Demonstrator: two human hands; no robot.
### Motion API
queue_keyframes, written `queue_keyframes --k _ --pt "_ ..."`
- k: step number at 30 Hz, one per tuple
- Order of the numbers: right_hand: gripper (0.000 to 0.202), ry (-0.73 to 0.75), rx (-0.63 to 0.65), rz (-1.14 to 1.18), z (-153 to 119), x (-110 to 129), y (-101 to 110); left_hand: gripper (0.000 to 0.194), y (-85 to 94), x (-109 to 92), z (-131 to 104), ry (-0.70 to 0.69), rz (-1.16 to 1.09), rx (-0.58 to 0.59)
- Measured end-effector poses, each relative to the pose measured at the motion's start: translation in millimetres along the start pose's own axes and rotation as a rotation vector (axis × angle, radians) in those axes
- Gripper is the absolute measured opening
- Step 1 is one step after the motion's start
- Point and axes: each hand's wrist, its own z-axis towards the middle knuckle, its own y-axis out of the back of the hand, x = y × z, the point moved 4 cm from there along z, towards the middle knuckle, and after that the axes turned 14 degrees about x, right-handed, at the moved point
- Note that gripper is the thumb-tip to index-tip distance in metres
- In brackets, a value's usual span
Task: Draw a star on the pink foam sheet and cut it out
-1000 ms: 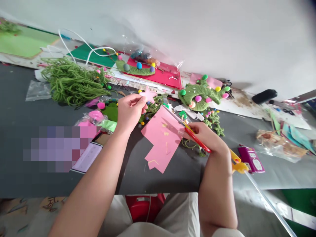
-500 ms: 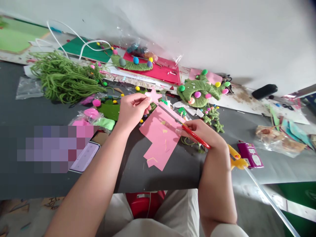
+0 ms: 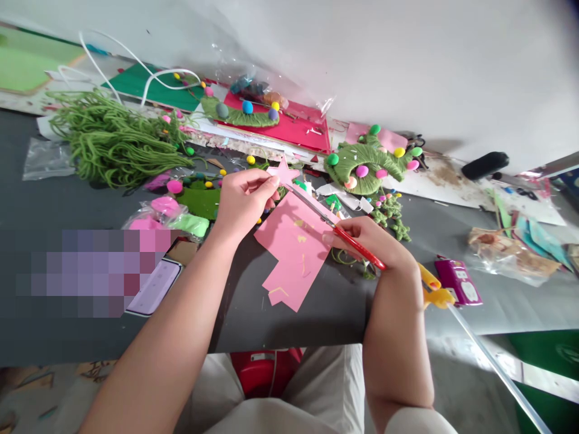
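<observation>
My left hand [image 3: 251,196] pinches a small pink paper star [image 3: 284,173] between thumb and fingers, above the back of the table. In my right hand [image 3: 368,241] is a craft knife or pair of scissors with a red handle [image 3: 359,246]; its long metal blade [image 3: 310,202] points up and left, with the tip at the star's lower edge. Which of the two tools it is, I cannot tell for sure. Below the blade lies a larger sheet of pink paper [image 3: 296,259], with cut-out edges and a few yellowish marks.
Green yarn [image 3: 122,141] is heaped at the left, near a phone [image 3: 156,286]. Yarn-wrapped shapes with pom-poms [image 3: 362,163] lie by the wall. A yellow glue gun [image 3: 438,295] with a clear stick and a purple box [image 3: 459,282] are beside my right forearm.
The star has turned slightly in my left fingers, and its top point stands a little higher. Both hands otherwise keep nearly the same place; the view has shifted slightly.
</observation>
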Motion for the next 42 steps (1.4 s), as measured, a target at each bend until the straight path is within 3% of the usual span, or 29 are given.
queue_keyframes --k 42 --pt "0.060 -0.038 0.007 -0.002 -1.5 -2.2 1.4 0.018 -2.1 0.2 0.5 -0.037 -0.013 -0.007"
